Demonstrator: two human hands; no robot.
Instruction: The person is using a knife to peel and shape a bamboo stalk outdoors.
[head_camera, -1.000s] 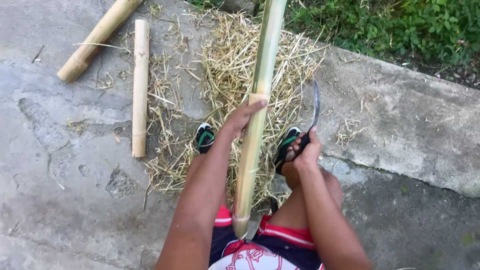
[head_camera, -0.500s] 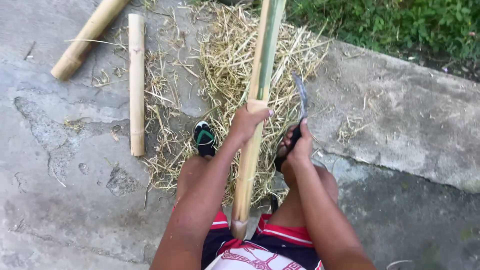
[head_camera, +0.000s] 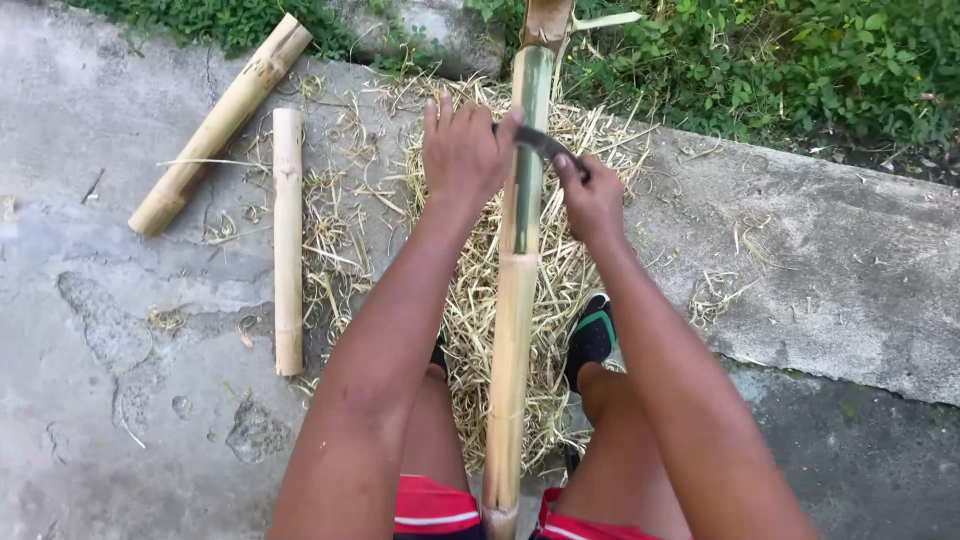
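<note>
While both hands (head_camera: 462, 150) (head_camera: 592, 197) clench a curved blade (head_camera: 540, 143), the bamboo pole (head_camera: 515, 310) points lengthwise away toward grass (head_camera: 790, 60).

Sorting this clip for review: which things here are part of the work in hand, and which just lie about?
In use:
- long bamboo pole, steadied by the left hand
- curved dark blade, held by the right hand against the pole
- pile of straw-like shavings under it

Lying about:
- two cut bamboo pieces on the concrete
- green plants
</note>
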